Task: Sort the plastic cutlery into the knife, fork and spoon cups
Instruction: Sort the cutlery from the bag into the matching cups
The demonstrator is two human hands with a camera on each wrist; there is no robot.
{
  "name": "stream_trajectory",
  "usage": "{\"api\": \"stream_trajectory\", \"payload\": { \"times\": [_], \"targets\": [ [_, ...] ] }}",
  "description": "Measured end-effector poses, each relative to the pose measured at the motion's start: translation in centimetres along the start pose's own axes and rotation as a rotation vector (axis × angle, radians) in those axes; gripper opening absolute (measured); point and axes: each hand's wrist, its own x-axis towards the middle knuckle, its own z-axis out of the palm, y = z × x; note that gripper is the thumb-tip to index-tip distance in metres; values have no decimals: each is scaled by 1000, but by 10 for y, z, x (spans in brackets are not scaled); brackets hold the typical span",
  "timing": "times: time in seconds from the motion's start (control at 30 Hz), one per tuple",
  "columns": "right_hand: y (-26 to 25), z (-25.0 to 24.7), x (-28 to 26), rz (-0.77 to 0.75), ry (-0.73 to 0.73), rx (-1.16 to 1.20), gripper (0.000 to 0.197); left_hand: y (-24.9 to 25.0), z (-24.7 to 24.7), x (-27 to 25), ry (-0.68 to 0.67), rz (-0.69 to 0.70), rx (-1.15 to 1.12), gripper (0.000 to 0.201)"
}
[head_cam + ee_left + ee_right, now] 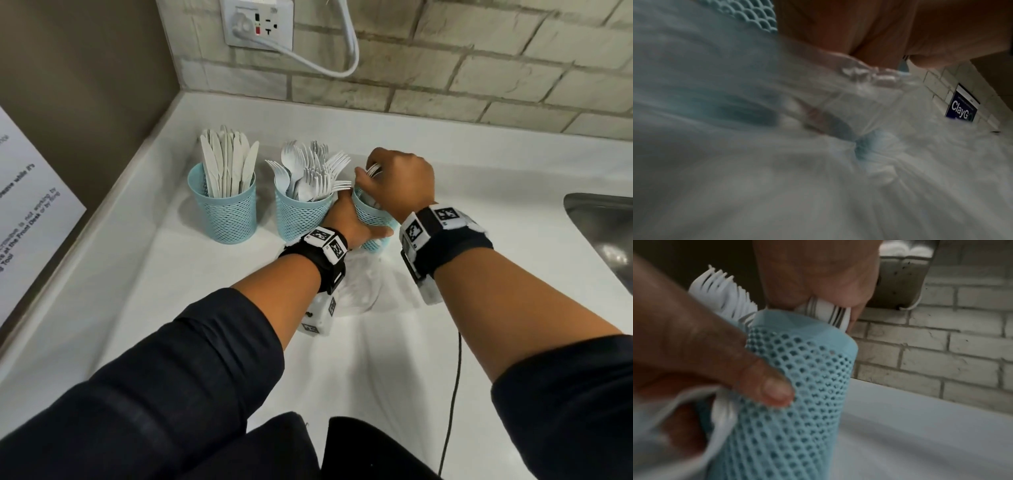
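Three blue mesh cups stand on the white counter (171, 281). The left cup (222, 205) holds knives. The middle cup (298, 216) is packed with forks (723, 288) and a few spoons. My left hand (356, 228) grips the right cup (368, 217) low on its side, its thumb (774, 391) on the mesh (797, 410). Over that cup's mouth my right hand (375, 171) grips a tight stack of white cutlery (836, 316) with rounded ends, its lower part inside the cup. A crumpled clear plastic bag (356, 287) lies under my left wrist and fills the left wrist view (818, 170).
The brick wall (479, 68) runs close behind the cups, with an outlet (258, 24) and a white cord (342, 65). A steel sink (603, 233) opens at the right edge. A paper notice (30, 212) hangs on the left wall. A black cable (452, 394) trails over the counter's front.
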Motion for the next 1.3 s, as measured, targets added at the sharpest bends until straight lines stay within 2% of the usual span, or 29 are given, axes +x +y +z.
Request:
{"api": "stream_trajectory", "payload": {
  "times": [0.2, 0.27, 0.4, 0.5, 0.6, 0.7, 0.8, 0.93, 1.07, 1.2, 1.3],
  "targets": [
    [7, -6, 10, 112, 146, 70, 36, -2, 0, 1, 1, 13, 9, 100],
    [5, 2, 6, 123, 124, 55, 42, -2, 0, 1, 8, 8, 10, 99],
    [6, 6, 8, 3, -24, 73, 39, -3, 1, 1, 12, 12, 17, 97],
    [8, 6, 13, 132, 27, 64, 37, -3, 1, 2, 7, 18, 25, 99],
    [5, 10, 10, 109, 3, 84, 35, -2, 0, 1, 12, 8, 42, 97],
    [6, 8, 8, 190, 29, 35, 39, -2, 0, 0, 4, 8, 50, 102],
    [7, 5, 9, 123, -38, 3, 37, -1, -1, -1, -4, -3, 71, 104],
    [7, 1, 8, 161, 83, 59, 39, 2, -2, -4, 0, -4, 71, 103],
    [3, 0, 6, 190, -95, 1, 45, 4, -3, -6, -5, -17, 90, 104],
    [2, -10, 10, 287, -101, 183, 52, 11, -5, -14, 4, -21, 144, 103],
    [-3, -16, 7, 348, -177, 173, 55, 16, -7, -22, -14, -53, 187, 94]
  ]
}}
